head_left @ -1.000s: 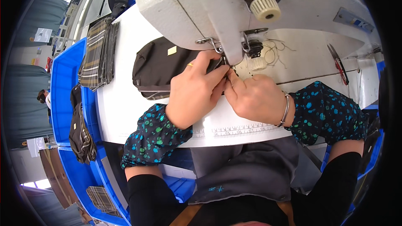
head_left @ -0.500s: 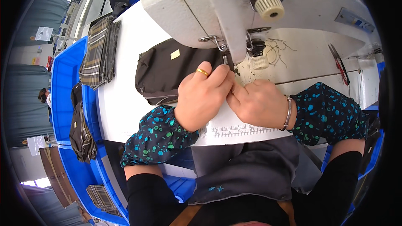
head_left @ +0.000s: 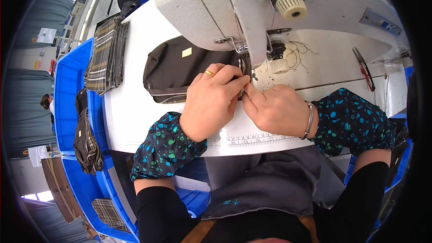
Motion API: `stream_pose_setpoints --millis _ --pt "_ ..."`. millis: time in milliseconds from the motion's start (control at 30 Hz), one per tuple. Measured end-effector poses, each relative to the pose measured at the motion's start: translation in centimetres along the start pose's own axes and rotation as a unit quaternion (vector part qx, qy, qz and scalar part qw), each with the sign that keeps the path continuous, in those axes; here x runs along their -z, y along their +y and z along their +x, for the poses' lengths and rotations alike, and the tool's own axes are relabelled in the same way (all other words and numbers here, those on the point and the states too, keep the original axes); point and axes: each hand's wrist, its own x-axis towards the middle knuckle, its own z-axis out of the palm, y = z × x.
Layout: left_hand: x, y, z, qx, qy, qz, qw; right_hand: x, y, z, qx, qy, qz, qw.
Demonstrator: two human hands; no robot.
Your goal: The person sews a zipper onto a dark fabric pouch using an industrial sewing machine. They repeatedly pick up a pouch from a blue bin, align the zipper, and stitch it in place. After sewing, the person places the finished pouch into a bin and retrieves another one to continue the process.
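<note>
A dark brown fabric pouch (head_left: 180, 65) with a zipper and a small yellow patch lies on the white sewing table (head_left: 130, 121). Its right end sits under the head of a sewing machine (head_left: 198, 18), by the presser foot. My left hand (head_left: 211, 99) presses on that end, its fingers bent and pinching the pouch edge near the zipper. Against its fingertips, my right hand (head_left: 276, 108) is closed, thumb and forefinger pinched at the same edge. What exactly lies between the right fingertips is mostly hidden.
Scissors (head_left: 366, 74) with red-and-black handles lie at the right, past loose threads (head_left: 297, 56). A stack of plaid fabric pieces (head_left: 105, 58) stands at the left, beside a blue bin (head_left: 74, 103) with another dark pouch (head_left: 85, 139) over its edge. A ruler strip (head_left: 265, 139) runs along the front edge.
The pouch has turned slightly and shifted a little left, showing more zipper along its near side. My left hand has moved slightly left and down; my right hand has barely moved.
</note>
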Motion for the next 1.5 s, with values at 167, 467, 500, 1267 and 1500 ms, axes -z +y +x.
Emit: stream_pose_setpoints --millis 167,467,500,1267,1500 --pt "0.2 0.2 0.6 0.016 0.001 -0.006 1.000 -0.2 0.2 0.1 -0.018 -0.006 -0.016 1.000" --pt "-0.1 -0.2 2.2 0.072 -0.020 0.009 0.997 -0.9 1.5 0.7 -0.093 0.005 -0.018 0.996" --pt "-0.2 -0.3 2.2 0.062 -0.010 0.010 0.998 -0.9 1.6 0.7 -0.096 0.005 -0.013 0.995" --pt "2.1 -0.9 2.6 0.020 -0.093 -0.046 0.994 -1.2 2.1 0.6 -0.049 0.012 0.069 0.996" --pt "2.4 0.2 3.0 0.049 -0.129 -0.053 0.989 -0.2 2.7 0.5 -0.039 -0.064 0.060 0.995"
